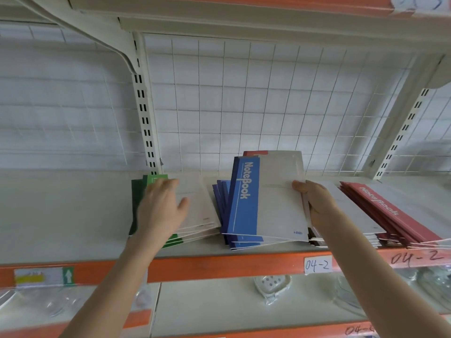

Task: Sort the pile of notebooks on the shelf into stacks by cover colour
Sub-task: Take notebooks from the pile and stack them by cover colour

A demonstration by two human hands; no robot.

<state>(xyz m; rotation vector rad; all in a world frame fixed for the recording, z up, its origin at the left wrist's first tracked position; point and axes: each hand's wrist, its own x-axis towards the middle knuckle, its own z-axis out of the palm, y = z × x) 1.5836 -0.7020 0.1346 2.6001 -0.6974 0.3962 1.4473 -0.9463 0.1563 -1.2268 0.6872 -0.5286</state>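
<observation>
Right hand (314, 203): fingers and thumb curled round the right edge of a held bundle of notebooks (280, 198), which is tilted up off the shelf. The top cover is blue and grey, lettered "NoteBook". A red cover (253, 153) shows at the bundle's far edge.

Left hand (161, 208): fingers straight and spread, gripping nothing, laid over the green stack. It is blurred, so I cannot tell whether it touches.

Lower shelf (207, 306), nearest me: clear-wrapped goods, one a white perforated dish (271, 284).

Orange shelf edge (219, 267): carries a handwritten label (317, 264) reading "04-2".

Shelf (61, 211), from my left to my right:
- Green stack (173, 240), covers green and grey, under my left hand.
- Blue stack (219, 198), fanned unevenly, just beside the green one and partly under the held bundle.
- Red stack (380, 206), covers red and grey, lettered "NoteBook", to the right of my right hand.

Behind the stacks: white wire grid (244, 106) as the back panel, with a slotted upright (144, 106) at its left side.
</observation>
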